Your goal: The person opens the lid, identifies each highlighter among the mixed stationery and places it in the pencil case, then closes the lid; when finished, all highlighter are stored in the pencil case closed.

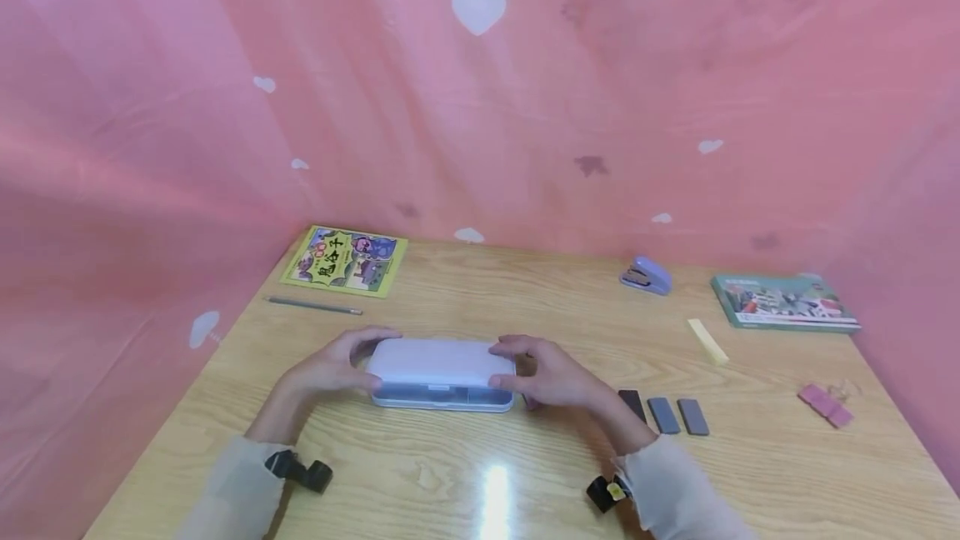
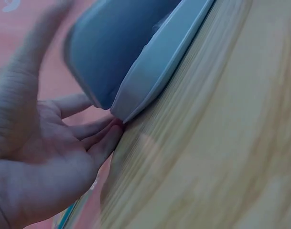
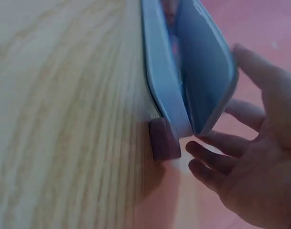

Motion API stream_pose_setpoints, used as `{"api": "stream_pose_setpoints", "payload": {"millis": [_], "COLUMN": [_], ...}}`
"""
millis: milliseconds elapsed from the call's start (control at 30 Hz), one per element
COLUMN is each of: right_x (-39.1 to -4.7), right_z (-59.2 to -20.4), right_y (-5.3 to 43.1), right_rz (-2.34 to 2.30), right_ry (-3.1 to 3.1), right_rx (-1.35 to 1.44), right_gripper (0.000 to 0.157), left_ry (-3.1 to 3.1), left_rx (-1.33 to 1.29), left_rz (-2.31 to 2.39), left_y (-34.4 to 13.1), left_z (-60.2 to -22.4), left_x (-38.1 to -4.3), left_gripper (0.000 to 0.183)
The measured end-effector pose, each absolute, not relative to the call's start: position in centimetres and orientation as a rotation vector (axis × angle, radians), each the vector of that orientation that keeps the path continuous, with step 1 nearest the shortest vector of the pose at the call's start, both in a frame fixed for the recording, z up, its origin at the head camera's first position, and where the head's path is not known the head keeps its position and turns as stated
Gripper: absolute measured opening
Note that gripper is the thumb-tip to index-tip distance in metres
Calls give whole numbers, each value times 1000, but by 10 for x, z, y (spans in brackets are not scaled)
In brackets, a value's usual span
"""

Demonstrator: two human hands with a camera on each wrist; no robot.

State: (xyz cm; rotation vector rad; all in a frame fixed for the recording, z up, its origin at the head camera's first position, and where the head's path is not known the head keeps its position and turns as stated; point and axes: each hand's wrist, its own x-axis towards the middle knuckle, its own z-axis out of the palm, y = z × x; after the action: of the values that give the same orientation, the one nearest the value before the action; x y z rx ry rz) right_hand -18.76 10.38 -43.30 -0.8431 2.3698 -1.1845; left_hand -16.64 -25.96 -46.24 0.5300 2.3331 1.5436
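Note:
A white pencil case (image 1: 442, 361) lies on the wooden table, its lid (image 2: 114, 45) tilted partway up from the shallow base (image 2: 150, 67). At its left end, my left hand (image 1: 333, 363) holds the case between thumb and fingers; in the left wrist view some fingertips touch the base's end. My right hand (image 1: 551, 373) spans the lid's right end, thumb at the front corner and a finger toward the back. Close to the base's right end sits a small dark reddish block (image 3: 164, 139). Most of the case's inside is hidden under the lid.
Right of the case lie a black block (image 1: 632, 403) and two grey blocks (image 1: 663, 415). Farther off are a purple stapler (image 1: 647, 275), a yellow strip (image 1: 707, 341), a green box (image 1: 783, 302) and a pink item (image 1: 825, 404). A booklet (image 1: 345, 261) and pencil (image 1: 313, 305) lie back left.

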Motion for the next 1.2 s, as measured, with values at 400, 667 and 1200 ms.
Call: {"api": "stream_pose_setpoints", "payload": {"millis": [400,667,1200], "right_x": [-169,-167,-172], "right_z": [-435,-433,-423], "right_y": [93,92,129], "right_rz": [-783,-776,-763], "right_ry": [2671,2677,2842], "right_rx": [-1007,-1006,-1038], "right_gripper": [61,62,66], "left_ry": [2422,2399,2618], "left_rx": [496,489,490], "left_rz": [1419,1421,1199], "left_y": [-252,-251,-246], "left_z": [-462,-463,-433], "left_x": [-163,-163,-153], "left_gripper": [78,77,79]}}
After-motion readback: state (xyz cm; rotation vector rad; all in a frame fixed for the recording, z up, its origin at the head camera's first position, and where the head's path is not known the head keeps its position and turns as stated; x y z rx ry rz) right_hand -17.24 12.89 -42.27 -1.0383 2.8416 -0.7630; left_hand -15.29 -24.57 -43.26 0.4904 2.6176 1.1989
